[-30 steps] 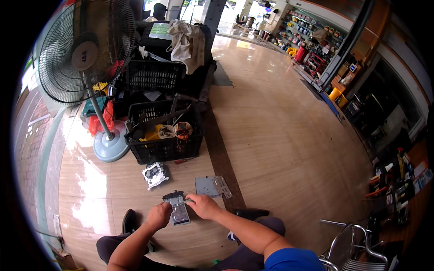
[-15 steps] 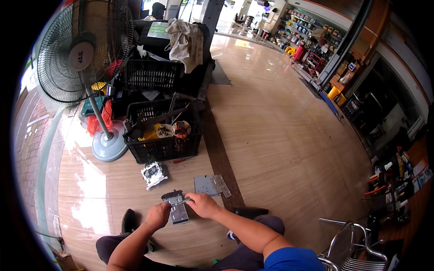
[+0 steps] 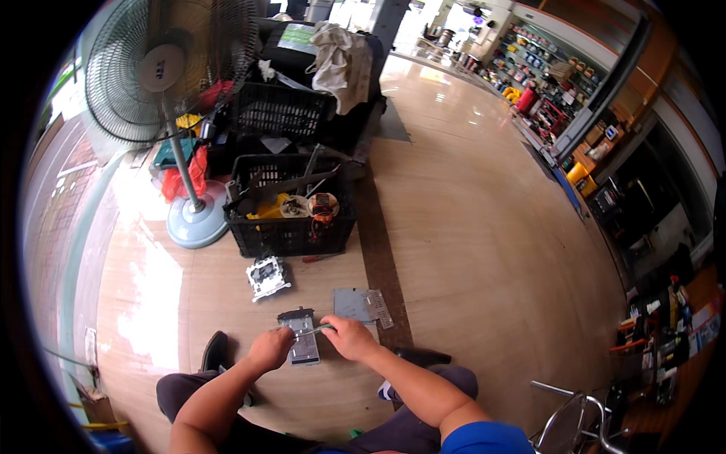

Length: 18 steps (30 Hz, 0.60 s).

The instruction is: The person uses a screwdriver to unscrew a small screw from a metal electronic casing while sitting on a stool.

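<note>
A slim screwdriver [image 3: 308, 331] with a greenish handle spans the gap between my hands. My right hand [image 3: 349, 338] is closed around its handle end. My left hand [image 3: 270, 349] is closed too, fingertips at the far end of the thin shaft. Beneath the tool, on the floor, lies a grey metal electronic unit [image 3: 305, 352] with a black part along its far edge. A flat grey metal plate [image 3: 350, 302] and a slotted metal strip [image 3: 380, 309] lie to its right. Beyond it, to the left, rests a white-framed mechanism [image 3: 267, 278].
A black crate [image 3: 291, 237] full of tools and parts stands ahead, with a red-handled tool [image 3: 321, 258] before it. The pedestal fan's base [image 3: 198, 225] is left of the crate. My shoes [image 3: 215, 350] flank the unit. A metal chair [image 3: 578, 424] stands at lower right.
The whole view has shifted, so the crate and fan appear farther right and higher. My hands stay over the unit with the screwdriver between them, its angle slightly changed.
</note>
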Each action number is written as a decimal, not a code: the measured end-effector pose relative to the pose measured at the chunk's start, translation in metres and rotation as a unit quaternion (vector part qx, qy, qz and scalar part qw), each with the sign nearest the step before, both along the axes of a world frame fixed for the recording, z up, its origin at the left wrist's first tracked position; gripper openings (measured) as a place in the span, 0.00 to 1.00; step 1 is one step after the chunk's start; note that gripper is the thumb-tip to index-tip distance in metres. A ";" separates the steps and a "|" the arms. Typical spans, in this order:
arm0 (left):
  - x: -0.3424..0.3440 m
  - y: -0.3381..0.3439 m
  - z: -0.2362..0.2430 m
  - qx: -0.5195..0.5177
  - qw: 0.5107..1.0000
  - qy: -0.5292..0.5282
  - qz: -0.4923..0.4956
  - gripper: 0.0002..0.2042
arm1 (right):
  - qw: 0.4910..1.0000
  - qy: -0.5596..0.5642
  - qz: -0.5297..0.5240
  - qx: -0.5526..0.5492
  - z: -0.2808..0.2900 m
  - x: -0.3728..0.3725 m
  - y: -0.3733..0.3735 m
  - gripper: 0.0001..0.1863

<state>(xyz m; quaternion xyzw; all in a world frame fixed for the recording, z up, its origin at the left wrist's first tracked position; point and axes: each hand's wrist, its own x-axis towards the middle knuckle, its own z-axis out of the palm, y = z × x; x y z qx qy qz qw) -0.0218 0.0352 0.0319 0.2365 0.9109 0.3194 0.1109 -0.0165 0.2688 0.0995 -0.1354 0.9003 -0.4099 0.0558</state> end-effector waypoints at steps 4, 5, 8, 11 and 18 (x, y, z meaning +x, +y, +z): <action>0.001 -0.014 -0.009 -0.011 1.000 -0.025 0.012 0.05 | 0.999 -0.023 -0.005 0.029 0.004 -0.003 -0.014 0.11; 0.001 -0.016 -0.017 -0.006 1.000 -0.017 0.000 0.06 | 1.000 -0.006 0.001 0.022 0.004 -0.002 -0.015 0.12; -0.002 -0.012 -0.013 -0.028 0.999 -0.024 -0.029 0.07 | 0.999 0.010 -0.016 0.034 -0.003 0.000 -0.009 0.12; -0.002 -0.010 -0.009 0.000 0.999 -0.031 -0.015 0.09 | 0.998 0.052 -0.018 0.012 -0.005 0.001 -0.009 0.11; 0.004 -0.013 -0.003 0.016 0.999 -0.043 -0.008 0.10 | 0.999 0.038 -0.017 0.014 -0.004 0.000 -0.011 0.10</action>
